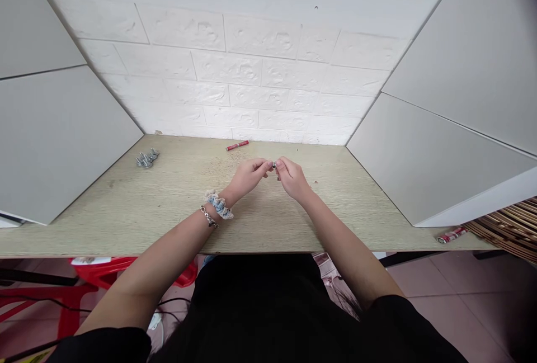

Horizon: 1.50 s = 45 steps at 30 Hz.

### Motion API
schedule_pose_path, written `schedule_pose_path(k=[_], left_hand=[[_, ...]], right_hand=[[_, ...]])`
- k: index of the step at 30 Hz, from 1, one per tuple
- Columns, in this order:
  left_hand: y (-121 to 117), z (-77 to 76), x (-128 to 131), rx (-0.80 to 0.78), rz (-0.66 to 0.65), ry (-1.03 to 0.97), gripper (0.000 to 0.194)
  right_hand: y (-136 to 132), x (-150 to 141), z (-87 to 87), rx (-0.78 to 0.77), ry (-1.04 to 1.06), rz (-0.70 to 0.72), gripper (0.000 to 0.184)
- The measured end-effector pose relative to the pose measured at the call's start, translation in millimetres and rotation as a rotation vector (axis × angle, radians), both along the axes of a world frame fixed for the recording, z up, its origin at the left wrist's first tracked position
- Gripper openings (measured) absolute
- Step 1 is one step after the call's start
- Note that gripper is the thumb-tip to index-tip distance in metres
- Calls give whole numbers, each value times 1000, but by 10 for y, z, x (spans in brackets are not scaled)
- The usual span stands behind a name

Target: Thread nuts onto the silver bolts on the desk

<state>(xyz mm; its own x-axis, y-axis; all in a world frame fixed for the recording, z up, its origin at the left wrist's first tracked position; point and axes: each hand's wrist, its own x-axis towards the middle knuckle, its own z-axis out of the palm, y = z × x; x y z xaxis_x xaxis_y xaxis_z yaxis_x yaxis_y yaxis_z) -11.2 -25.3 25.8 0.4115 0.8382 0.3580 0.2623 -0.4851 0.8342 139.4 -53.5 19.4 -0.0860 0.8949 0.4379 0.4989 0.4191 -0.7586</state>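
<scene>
Over the middle of the table, my left hand (253,174) and my right hand (292,177) meet fingertip to fingertip. Between them is a small silvery bolt (274,165), pinched from both sides and mostly covered by the fingers. Whether a nut sits on it is too small to tell. A little cluster of silvery bolts (146,158) rests at the left of the tabletop, apart from both hands. On my left wrist are a pale blue and white scrunchie (218,204) and a chain bracelet (208,216).
A red tube-like stick (237,145) lies near the white brick-pattern wall (260,94). Grey panels flank the wooden table (168,206). At the right edge are another red cylinder (452,235) and a woven brown mat (509,226). A red stool (67,301) stands below left.
</scene>
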Motion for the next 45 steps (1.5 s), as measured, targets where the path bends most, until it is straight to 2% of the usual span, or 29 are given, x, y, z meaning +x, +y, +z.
schedule_pose_path(k=[5, 10, 15, 19, 25, 35, 41, 45], left_hand=[[56, -52, 23, 53, 20, -77, 35], [70, -49, 12, 56, -46, -48, 28], [21, -11, -12, 4, 9, 2, 40], [30, -25, 1, 5, 26, -59, 31], [63, -47, 14, 90, 12, -40, 25], [105, -84, 8, 43, 27, -24, 26], [40, -35, 15, 16, -51, -72, 27], [15, -12, 3, 8, -37, 3, 32]], right_hand=[[14, 9, -16, 13, 2, 0, 42], [22, 15, -25, 3, 9, -5, 41], [7, 6, -6, -19, 0, 8, 41], [13, 7, -14, -18, -13, -3, 42], [23, 13, -30, -21, 3, 11, 40], [27, 14, -34, -39, 10, 1, 39], [27, 11, -26, -41, 24, -3, 38], [19, 8, -17, -43, 24, -4, 39]])
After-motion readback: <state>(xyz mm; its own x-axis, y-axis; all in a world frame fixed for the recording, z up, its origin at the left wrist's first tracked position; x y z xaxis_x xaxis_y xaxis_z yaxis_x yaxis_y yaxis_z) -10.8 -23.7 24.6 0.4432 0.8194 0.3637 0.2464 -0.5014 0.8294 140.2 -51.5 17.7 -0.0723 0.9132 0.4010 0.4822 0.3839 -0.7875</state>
